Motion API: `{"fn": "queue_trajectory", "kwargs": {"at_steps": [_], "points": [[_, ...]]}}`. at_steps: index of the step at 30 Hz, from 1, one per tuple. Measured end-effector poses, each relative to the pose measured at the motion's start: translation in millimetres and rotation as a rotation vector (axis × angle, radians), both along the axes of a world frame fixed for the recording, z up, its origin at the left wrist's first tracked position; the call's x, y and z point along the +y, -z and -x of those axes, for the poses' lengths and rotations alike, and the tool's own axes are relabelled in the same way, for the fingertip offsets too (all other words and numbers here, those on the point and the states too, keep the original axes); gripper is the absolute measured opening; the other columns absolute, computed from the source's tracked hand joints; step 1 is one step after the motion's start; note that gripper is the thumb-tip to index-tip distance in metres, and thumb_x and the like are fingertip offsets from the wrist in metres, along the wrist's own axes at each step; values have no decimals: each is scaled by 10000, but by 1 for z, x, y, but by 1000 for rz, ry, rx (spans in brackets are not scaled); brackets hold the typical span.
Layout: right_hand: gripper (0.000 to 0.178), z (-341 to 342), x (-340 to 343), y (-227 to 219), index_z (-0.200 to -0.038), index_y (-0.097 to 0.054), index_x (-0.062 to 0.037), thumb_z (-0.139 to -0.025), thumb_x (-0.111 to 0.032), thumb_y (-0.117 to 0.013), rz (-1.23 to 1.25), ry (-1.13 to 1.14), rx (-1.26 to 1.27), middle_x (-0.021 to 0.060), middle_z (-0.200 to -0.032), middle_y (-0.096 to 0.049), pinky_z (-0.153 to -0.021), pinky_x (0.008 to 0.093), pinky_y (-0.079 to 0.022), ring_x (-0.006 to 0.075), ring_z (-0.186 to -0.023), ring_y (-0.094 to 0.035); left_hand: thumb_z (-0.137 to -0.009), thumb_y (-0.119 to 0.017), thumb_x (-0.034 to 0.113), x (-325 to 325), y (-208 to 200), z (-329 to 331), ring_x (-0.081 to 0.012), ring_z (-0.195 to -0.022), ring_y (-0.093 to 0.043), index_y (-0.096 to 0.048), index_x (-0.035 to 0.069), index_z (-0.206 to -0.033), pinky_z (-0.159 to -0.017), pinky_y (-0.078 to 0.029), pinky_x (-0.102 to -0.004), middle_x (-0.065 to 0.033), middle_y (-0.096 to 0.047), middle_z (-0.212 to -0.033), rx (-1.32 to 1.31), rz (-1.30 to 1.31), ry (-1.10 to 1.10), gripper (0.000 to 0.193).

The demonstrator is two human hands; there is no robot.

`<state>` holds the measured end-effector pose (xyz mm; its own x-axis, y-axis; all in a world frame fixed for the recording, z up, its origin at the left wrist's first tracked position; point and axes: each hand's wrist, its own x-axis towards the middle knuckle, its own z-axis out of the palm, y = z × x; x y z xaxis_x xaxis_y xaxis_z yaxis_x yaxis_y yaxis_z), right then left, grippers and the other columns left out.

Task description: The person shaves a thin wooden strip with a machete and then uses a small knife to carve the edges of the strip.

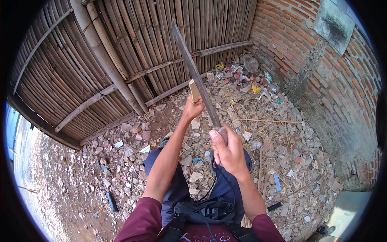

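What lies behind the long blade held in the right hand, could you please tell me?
Beside the blade, the slatted wall shows higher up and the rubble-strewn ground lower down; the strip directly behind it is covered and cannot be seen.

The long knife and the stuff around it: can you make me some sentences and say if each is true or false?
1. The right hand grips the long knife by its handle. True.
2. The left hand is empty. False: the left hand holds a pale piece of wood.
3. The brick wall is on the picture's left side. False: the brick wall is on the right.
4. Stones and litter are scattered over the ground. True.
5. The person's sleeves are yellow. False: the sleeves are dark red.
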<state>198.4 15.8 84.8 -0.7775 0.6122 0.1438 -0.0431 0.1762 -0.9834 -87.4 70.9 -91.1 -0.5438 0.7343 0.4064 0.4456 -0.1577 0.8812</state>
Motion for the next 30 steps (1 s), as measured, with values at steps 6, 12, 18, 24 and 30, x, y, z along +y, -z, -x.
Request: {"fn": "queue_trajectory", "kwargs": {"at_steps": [6, 12, 18, 24, 30], "points": [[325, 1, -6, 15, -1085, -617, 19, -1071, -301, -674, -81, 51, 42, 25, -589, -563, -478, 317, -398, 88, -488, -545, -882, -759, 90, 1, 1, 2, -66, -585, -310, -282, 91, -632, -530, -323, -310, 54, -270, -590, 40, 41, -8, 539], [333, 2, -13, 5, -1104, -620, 33, -1051, -285, -702, -209, 146, 40, 57, -590, -572, -489, 334, -397, 108, -501, -551, -873, -752, 73, -4, -14, -6, -73, -589, -296, -276, 91, -636, -536, -303, -324, 49, -248, -597, 25, 75, -5, 531], [344, 4, -6, 6, -1091, -617, 34, -1054, -298, -701, -240, 154, 6, 63, -596, -584, -494, 347, -415, 129, -513, -581, -855, -741, 43, 1, -11, -9, -72, -599, -306, -274, 84, -647, -543, -310, -320, 43, -254, -605, 8, 9, 17, 514], [346, 7, -9, 5, -1078, -616, 31, -1056, -305, -697, -261, 177, 7, 77, -601, -585, -502, 357, -428, 150, -518, -599, -853, -735, 41, -1, -9, -4, -69, -602, -323, -282, 81, -646, -553, -319, -312, 38, -284, -601, 11, 16, 28, 499], [338, 7, -7, -1, -1066, -618, 24, -1054, -305, -696, -309, 188, 1, 91, -605, -587, -503, 365, -430, 171, -517, -610, -856, -731, 41, 1, -3, -1, -65, -604, -323, -282, 84, -645, -550, -312, -314, 46, -289, -601, -3, -1, 32, 498]]}}
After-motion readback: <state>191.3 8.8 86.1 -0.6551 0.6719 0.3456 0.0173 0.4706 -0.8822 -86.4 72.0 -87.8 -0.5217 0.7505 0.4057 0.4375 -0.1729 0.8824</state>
